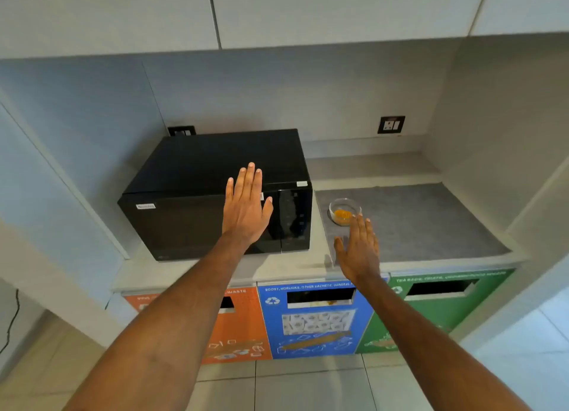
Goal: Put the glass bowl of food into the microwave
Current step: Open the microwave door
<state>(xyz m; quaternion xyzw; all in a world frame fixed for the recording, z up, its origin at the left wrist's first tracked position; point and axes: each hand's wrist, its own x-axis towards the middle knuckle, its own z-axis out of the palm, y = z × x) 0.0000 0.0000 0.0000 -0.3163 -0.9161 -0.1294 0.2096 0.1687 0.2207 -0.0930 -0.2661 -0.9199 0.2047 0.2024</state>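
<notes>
Head cam: both hands flat, empty; left hand [246,209] hides microwave [215,192] door; glass bowl [344,211] maybe untouched.

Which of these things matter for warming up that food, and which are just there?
For the job:
glass bowl with orange food, on the grey mat
microwave, door shut
left hand and right hand, both open

Just there:
grey mat
orange bin, blue bin, green bin
wall socket
</notes>
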